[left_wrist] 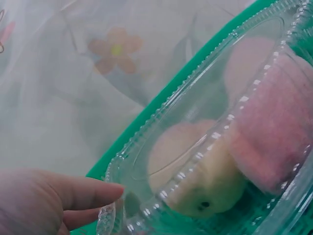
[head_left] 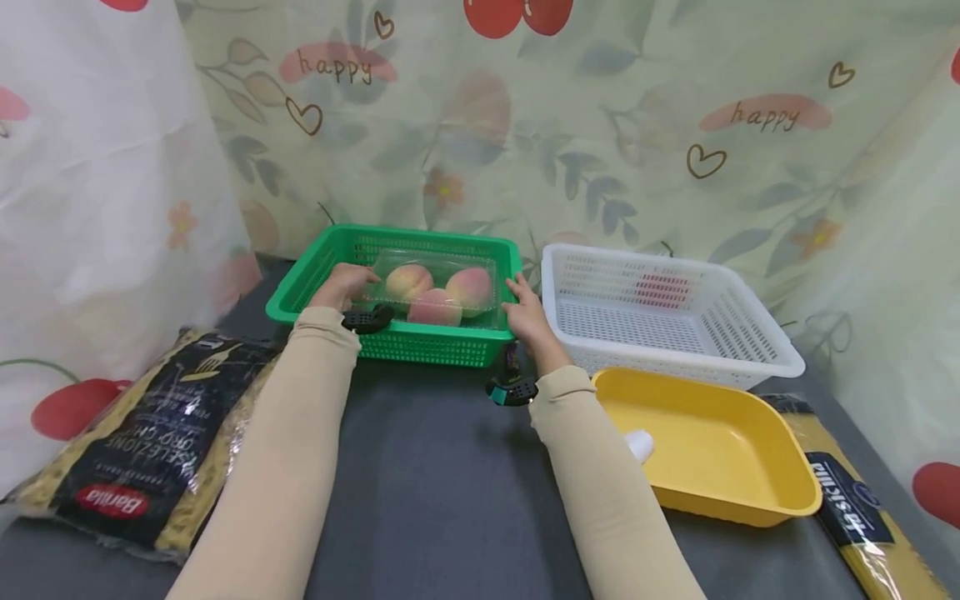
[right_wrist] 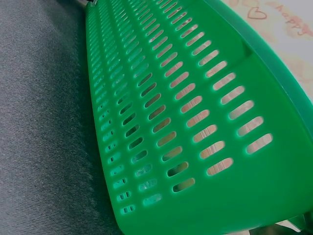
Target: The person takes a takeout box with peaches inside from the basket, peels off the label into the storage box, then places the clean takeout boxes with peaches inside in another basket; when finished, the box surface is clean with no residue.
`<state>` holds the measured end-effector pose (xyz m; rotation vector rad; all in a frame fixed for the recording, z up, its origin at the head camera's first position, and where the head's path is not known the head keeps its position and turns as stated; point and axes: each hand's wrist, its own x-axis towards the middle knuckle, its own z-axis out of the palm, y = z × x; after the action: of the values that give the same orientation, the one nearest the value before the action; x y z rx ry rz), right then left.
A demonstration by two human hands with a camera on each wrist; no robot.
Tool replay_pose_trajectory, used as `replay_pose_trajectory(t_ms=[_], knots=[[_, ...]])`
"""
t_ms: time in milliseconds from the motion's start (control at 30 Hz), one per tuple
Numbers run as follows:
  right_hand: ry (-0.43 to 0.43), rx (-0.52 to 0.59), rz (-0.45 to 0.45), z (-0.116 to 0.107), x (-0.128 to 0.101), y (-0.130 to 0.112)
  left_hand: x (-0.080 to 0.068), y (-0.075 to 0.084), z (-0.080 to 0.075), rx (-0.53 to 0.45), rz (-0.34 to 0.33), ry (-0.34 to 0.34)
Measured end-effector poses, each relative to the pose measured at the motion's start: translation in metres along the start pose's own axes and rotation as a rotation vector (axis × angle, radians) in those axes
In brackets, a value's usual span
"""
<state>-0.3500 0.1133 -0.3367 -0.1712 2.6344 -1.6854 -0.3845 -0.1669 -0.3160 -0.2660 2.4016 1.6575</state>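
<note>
Left hand: the left hand (head_left: 341,286) is at the left end of the clear peach box (head_left: 437,292), fingers curled against its rim; in the left wrist view the fingertips (left_wrist: 105,192) touch the ribbed plastic edge, so it seems to hold that end lightly.
Right hand: the right hand (head_left: 527,314) is at the box's right end, over the near right corner of the green basket (head_left: 322,258); fingers are fairly straight, and whether they press the box or the basket rim I cannot tell.
Peach box: it lies between the two hands, inside the green basket, lid shut, three peaches (head_left: 408,281) showing through.
Step in hand: I judge the box is held at both ends at basket level, either being set down or taken up; the pictures do not settle which.
Next move calls for: an even, level grip from both hands, since the thin plastic may flex or pop open.
Beyond the right hand: a white basket (head_left: 750,350); nearer the right forearm, a yellow tray (head_left: 780,467).
Outside the left forearm: a pasta bag (head_left: 142,450) on the grey worktop (head_left: 435,483).
</note>
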Motion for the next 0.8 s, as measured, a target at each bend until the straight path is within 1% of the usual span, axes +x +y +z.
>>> replay_pose_trajectory(t_ms=[33, 100, 133, 233, 333, 400, 433, 500, 567, 633, 667, 733, 800], knots=[[-0.003, -0.002, -0.001, 0.000, 0.000, 0.000, 0.000, 0.000, 0.000, 0.007, -0.009, 0.030], [-0.006, -0.007, 0.003, 0.001, 0.000, 0.000, -0.001, 0.000, -0.001, 0.026, -0.023, 0.063], [-0.005, -0.008, 0.005, 0.001, 0.000, 0.000, -0.002, 0.000, -0.001, 0.030, -0.029, 0.064], [-0.009, -0.015, 0.013, 0.001, 0.000, -0.001, -0.005, 0.005, -0.002, 0.040, -0.047, 0.035], [-0.024, -0.015, 0.033, 0.000, 0.001, -0.003, -0.009, 0.012, -0.005, 0.059, -0.035, -0.021], [-0.039, -0.011, 0.052, -0.001, 0.002, -0.006, -0.011, 0.019, -0.006, 0.089, -0.005, -0.036], [-0.051, 0.006, 0.040, -0.002, 0.008, 0.000, -0.012, 0.023, -0.006, 0.106, 0.018, -0.038], [-0.072, 0.009, 0.055, -0.005, 0.007, -0.004, -0.014, 0.031, -0.007, 0.146, 0.058, -0.044], [-0.083, 0.010, 0.048, -0.009, 0.006, -0.009, -0.017, 0.038, -0.007, 0.185, 0.097, -0.047], [-0.095, 0.002, 0.035, -0.014, 0.002, -0.016, -0.022, 0.045, -0.006, 0.224, 0.132, -0.057], [-0.096, -0.025, 0.046, -0.017, -0.006, -0.028, -0.025, 0.047, -0.005, 0.242, 0.150, -0.061], [-0.100, -0.043, 0.029, -0.024, -0.013, -0.037, -0.034, 0.052, -0.003, 0.282, 0.197, -0.066], [-0.112, -0.068, 0.021, -0.032, -0.020, -0.045, -0.043, 0.054, -0.002, 0.352, 0.248, -0.064]])
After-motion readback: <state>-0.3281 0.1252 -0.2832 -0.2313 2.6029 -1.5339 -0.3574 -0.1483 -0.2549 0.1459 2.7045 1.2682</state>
